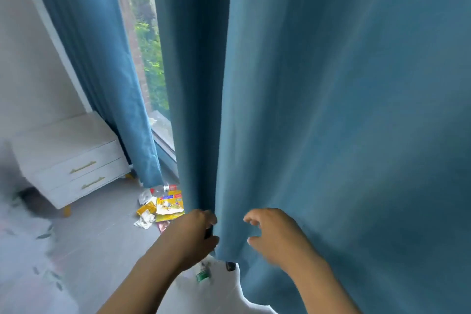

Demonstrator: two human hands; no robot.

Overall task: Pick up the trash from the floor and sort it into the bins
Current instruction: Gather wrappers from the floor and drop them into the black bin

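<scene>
Trash lies on the grey floor below the window: a yellow snack wrapper, crumpled white paper, a small yellow packet and a pink wrapper. A clear plastic bottle with a green label lies under my arms. My left hand grips the edge of the big blue curtain, with something dark between its fingers. My right hand hovers in front of the curtain fold with fingers spread and slightly curled, holding nothing. No bins are in sight.
A white two-drawer nightstand on yellow legs stands at the left wall. A second blue curtain panel hangs beside the window. A white patterned fabric fills the lower left. A small dark object lies at the curtain hem.
</scene>
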